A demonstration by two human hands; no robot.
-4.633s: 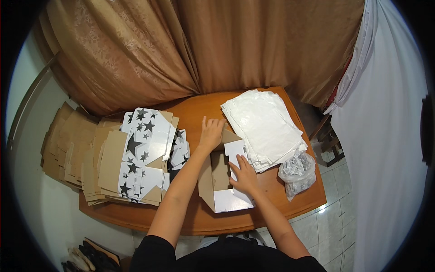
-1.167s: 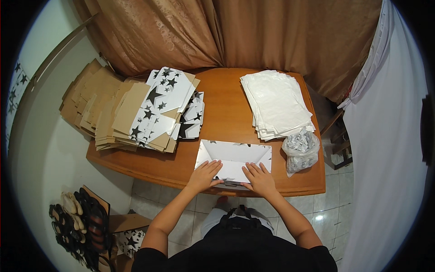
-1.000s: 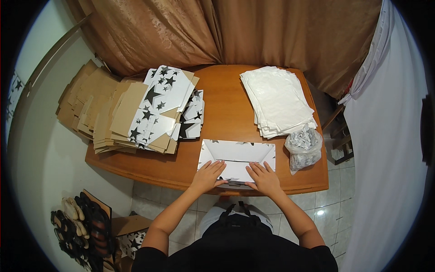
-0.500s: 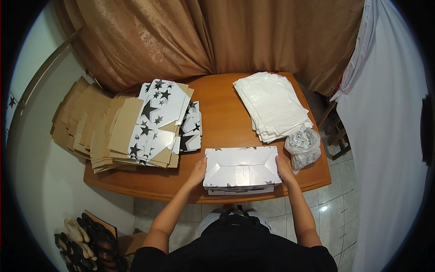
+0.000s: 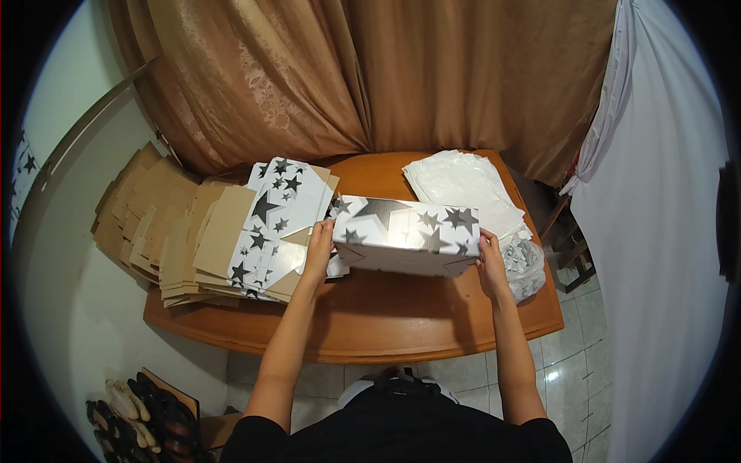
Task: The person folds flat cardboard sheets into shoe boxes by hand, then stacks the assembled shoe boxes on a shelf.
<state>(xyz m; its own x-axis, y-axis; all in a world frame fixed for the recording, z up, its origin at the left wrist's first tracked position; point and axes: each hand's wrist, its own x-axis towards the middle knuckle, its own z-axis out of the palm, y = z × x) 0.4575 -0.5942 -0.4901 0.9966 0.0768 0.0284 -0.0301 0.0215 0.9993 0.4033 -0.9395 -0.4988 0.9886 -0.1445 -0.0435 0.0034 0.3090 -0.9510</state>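
A white cardboard box (image 5: 409, 224) printed with dark grey stars is held up over the wooden table between my two hands. My left hand (image 5: 320, 243) grips its left end, and my right hand (image 5: 489, 255) grips its right end. The starred side faces up, and a plain side slopes toward me below it. Behind my left hand lies a stack of flat starred cardboard (image 5: 266, 216). Close beyond my right hand sits a clear plastic bag (image 5: 525, 266) of crumpled grey-white material, partly hidden by that hand.
Brown flattened cardboard (image 5: 143, 208) is piled at the table's left. White paper sheets (image 5: 463, 185) lie at the back right of the wooden table (image 5: 386, 332). A brown curtain (image 5: 463, 77) hangs behind, a white cloth (image 5: 648, 231) at right. Several shoes (image 5: 147, 417) stand lower left.
Both hands have raised the box off the table and away from me, tipping it so a starred side shows in place of the plain white face. My view has also shifted.
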